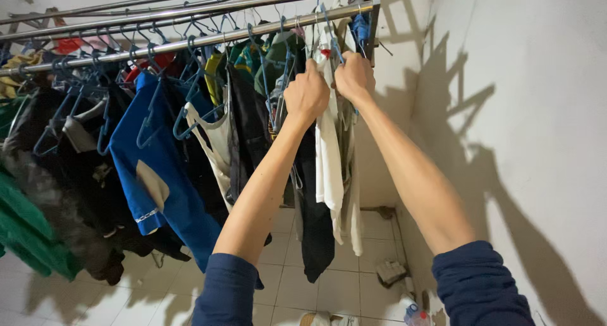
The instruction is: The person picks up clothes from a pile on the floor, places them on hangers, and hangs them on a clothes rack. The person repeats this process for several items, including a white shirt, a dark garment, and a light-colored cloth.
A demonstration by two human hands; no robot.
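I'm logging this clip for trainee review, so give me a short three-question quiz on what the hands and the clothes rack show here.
1. True or false: both hands grip the white garment near the right end of the metal rail.
2. Which garment hangs further left along the rail: A) the blue shirt, B) the white garment, C) neither?
3. Fill in: the hangers on the rail are mostly ____ in colour.

Key
1. True: the left hand and right hand are closed on its top, side by side.
2. A.
3. Blue.
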